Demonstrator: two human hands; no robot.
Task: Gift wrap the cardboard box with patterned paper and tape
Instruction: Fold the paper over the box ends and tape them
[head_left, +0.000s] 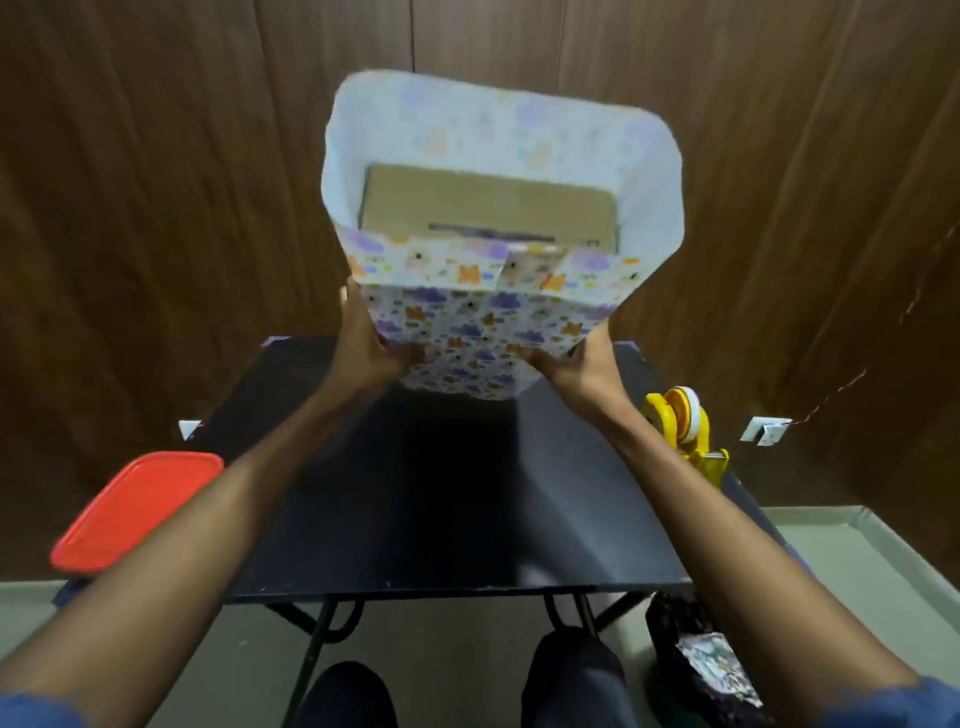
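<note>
A cardboard box (488, 208) stands on end above the black table (415, 493), wrapped round its sides in patterned paper (467, 322) with purple and orange figures. The paper's top end stands open as a white sleeve, and the box's brown top face shows inside it. My left hand (366, 343) grips the lower left side of the wrapped box. My right hand (576, 364) grips its lower right side. Both hands hold the box up off the table, tilted away from me.
A yellow tape dispenser (685, 426) stands at the table's right edge. A red lid (137, 509) lies at the left edge. A dark bag with paper scraps (701, 670) sits on the floor at the right. A wooden wall is behind.
</note>
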